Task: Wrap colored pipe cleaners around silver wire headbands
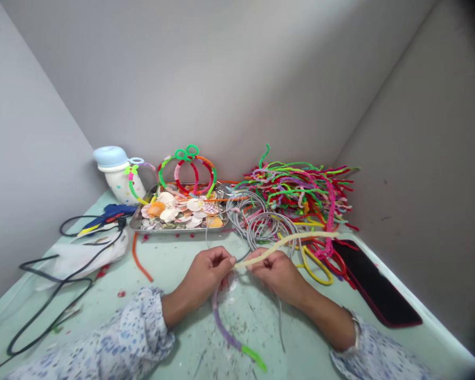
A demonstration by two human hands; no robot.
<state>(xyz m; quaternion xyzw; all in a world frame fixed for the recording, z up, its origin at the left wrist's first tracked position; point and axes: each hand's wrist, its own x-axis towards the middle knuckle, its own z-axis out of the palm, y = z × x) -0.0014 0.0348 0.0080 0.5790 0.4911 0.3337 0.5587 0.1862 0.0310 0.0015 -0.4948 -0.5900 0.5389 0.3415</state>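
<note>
A pale yellow pipe cleaner (287, 241) runs between my two hands and arches off to the upper right. My left hand (208, 272) pinches its near end between thumb and fingers. With closed fingers, my right hand (279, 274) grips the same strip a short way along. Below my left hand hangs a curved strand wrapped in purple (222, 324), with a bright green tip (254, 358); its upper end is hidden in the fingers. A thin grey wire (280, 322) trails down beside my right hand.
Behind my hands stand a metal tray (178, 230) of seashells, coiled grey wire (257, 221) and a heap of coloured pipe cleaners (301, 184). A phone (374, 285) lies right. At left are a bottle (121, 182), a black cable (57, 287) and a plastic bag (89, 253).
</note>
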